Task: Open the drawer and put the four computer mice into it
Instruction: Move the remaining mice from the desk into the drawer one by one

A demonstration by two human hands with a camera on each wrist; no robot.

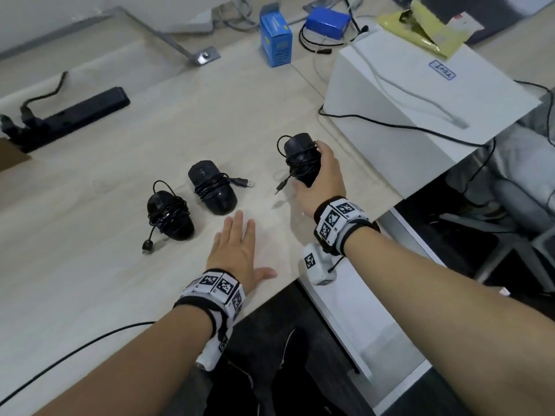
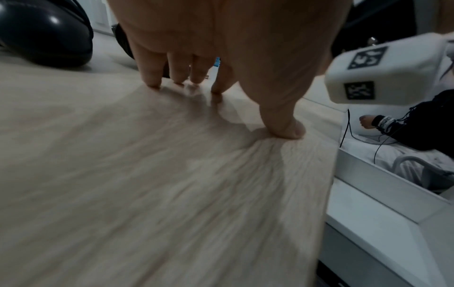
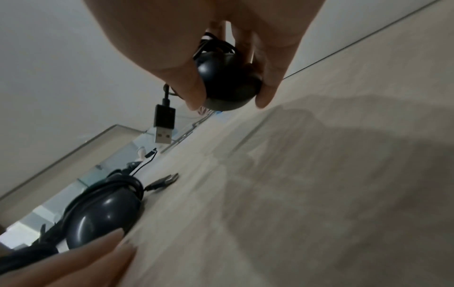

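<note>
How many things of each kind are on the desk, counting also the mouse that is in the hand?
Black computer mice: 3, one held in the right hand at, two lying at and
Blue boxes: 2
White box: 1
Black power strip: 1
Yellow packet: 1
Total: 8

Two mice (image 1: 192, 202) on wooden desk (image 1: 90, 280)

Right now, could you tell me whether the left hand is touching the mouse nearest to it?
Apart. The head view shows bare desk between the left hand fingertips and the nearest mouse; the hand rests flat on the desk.
</note>
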